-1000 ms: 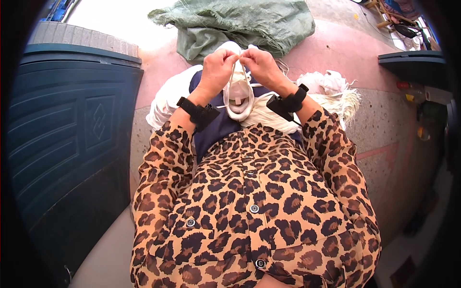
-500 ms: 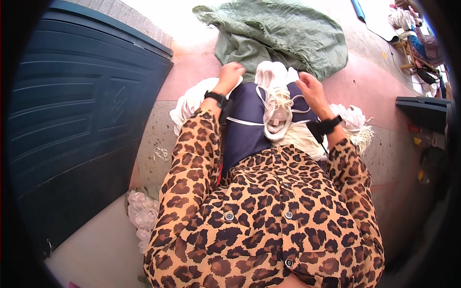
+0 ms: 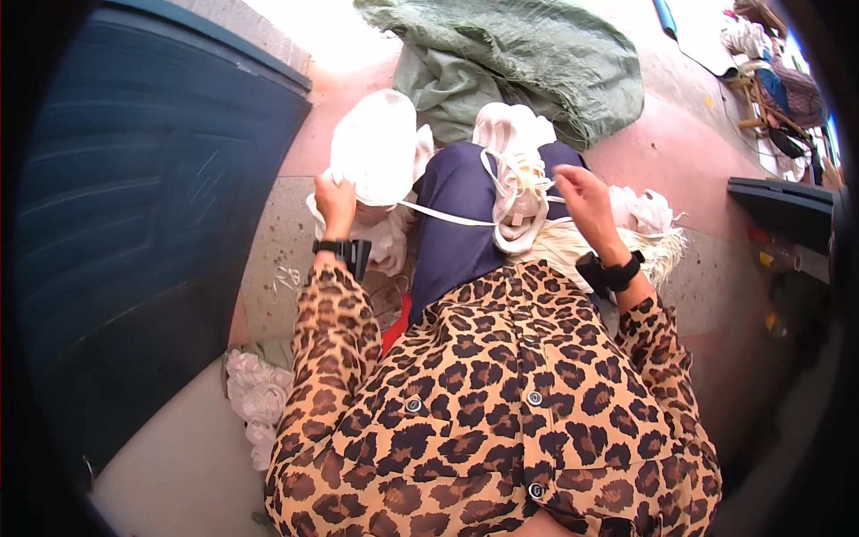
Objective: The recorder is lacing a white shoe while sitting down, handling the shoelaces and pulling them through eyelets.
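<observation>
Your white laced shoe [image 3: 522, 190] lies just above the middle of the frame, its opening toward you; it rests on your lap, over the navy trousers [image 3: 456, 201]; a white lace [image 3: 446, 216] runs from its left side across your thigh toward a pale oval piece [image 3: 374, 148], left of upper centre, too bright to make out in detail; your left hand [image 3: 335, 204] is clamped on that piece's lower left edge, fingers closed around it; your right hand [image 3: 587, 199] hangs just right of the shoe, fingers bent, and I cannot tell whether they pinch anything; black wristbands [image 3: 344, 254] circle both your wrists; below the right hand, cream strands [image 3: 568, 259] spread beside the shoe, with a white heap [image 3: 640, 210] farther right; your leopard-print shirt [image 3: 483, 385] fills the lower middle; at lower left sits a pinkish-white pile [image 3: 258, 389]; a dark blue door [image 3: 161, 179] takes up the left side; a crumpled grey-green sack [image 3: 528, 67] lies at the top centre, on the pink floor [image 3: 676, 134].
</observation>
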The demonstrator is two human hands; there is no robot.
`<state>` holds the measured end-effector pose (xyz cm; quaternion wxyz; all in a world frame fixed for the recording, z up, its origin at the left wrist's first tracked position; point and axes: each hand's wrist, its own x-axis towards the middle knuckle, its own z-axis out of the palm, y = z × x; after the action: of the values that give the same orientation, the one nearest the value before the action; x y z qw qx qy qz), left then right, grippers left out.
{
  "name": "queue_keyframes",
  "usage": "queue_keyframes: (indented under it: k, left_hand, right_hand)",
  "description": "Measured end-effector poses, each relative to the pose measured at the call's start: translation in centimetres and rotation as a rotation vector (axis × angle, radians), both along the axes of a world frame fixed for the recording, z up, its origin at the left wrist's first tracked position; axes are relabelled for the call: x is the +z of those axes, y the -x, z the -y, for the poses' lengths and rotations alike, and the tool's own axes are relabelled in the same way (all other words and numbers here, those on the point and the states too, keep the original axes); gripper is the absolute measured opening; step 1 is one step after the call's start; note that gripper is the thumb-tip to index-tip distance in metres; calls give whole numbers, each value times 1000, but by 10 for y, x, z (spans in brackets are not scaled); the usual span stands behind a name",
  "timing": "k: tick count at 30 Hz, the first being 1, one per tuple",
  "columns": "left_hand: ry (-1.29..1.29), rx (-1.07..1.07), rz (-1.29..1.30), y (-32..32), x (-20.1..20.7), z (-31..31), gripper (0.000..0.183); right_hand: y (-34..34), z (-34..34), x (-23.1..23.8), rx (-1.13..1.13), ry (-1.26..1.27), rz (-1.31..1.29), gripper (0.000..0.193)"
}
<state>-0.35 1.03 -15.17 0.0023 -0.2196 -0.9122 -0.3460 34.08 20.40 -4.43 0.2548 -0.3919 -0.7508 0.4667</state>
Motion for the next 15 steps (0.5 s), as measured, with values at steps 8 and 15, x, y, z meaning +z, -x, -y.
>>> queue_keyframes:
  k: [8,15]
  left_hand:
    - [-258,-182,-133,-163,90,34,18]
    - [-314,-233,240,-101,103,25,12]
  right_hand:
    - [150,73,16,711,338,-155,40]
    - [124,63,10,412,790,-360,34]
